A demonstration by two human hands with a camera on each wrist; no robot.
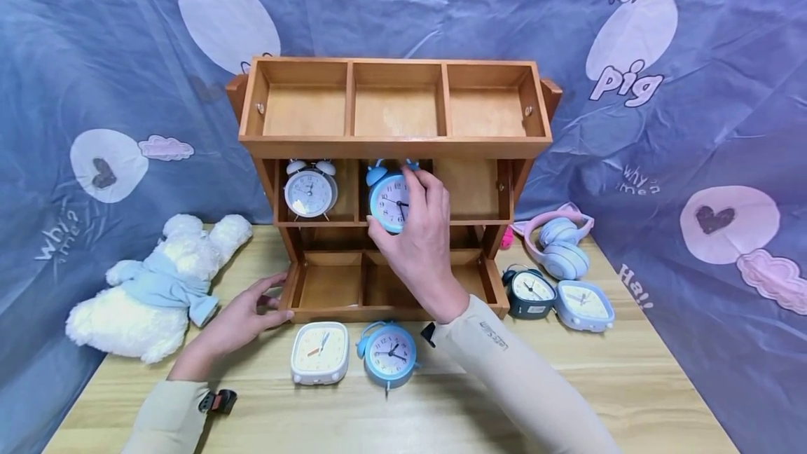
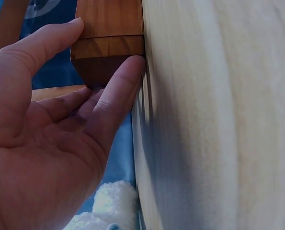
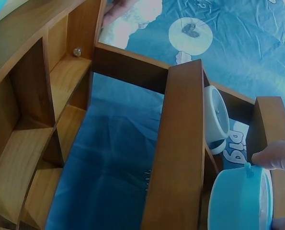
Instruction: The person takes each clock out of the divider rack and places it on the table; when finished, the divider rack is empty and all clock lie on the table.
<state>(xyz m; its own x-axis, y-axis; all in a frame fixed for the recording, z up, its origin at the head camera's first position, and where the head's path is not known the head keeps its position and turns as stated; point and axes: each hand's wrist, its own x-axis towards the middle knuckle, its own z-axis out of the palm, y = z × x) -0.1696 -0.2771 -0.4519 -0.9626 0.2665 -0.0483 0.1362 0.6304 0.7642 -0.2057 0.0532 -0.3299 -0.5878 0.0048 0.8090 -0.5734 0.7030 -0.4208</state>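
Note:
My right hand (image 1: 421, 230) pinches a light blue twin-bell alarm clock (image 1: 386, 203), thumb low on its rim and fingers at the top. That clock is at the middle compartment of the wooden shelf's (image 1: 396, 149) middle tier. My left hand (image 1: 246, 317) grips the shelf's lower left corner; in the left wrist view the thumb lies on the wood (image 2: 108, 45) and a finger reaches down beside the table. A white twin-bell clock (image 1: 310, 191) stands in the left compartment. A second blue twin-bell clock (image 1: 389, 354) and a white square clock (image 1: 319, 352) are in front of the shelf.
A white plush toy (image 1: 151, 293) in a blue top lies at the left. To the right are a dark green clock (image 1: 531, 291), a pale blue square clock (image 1: 585, 305) and pink-and-blue headphones (image 1: 561, 240). A printed blue cloth (image 1: 416, 5) hangs behind the shelf.

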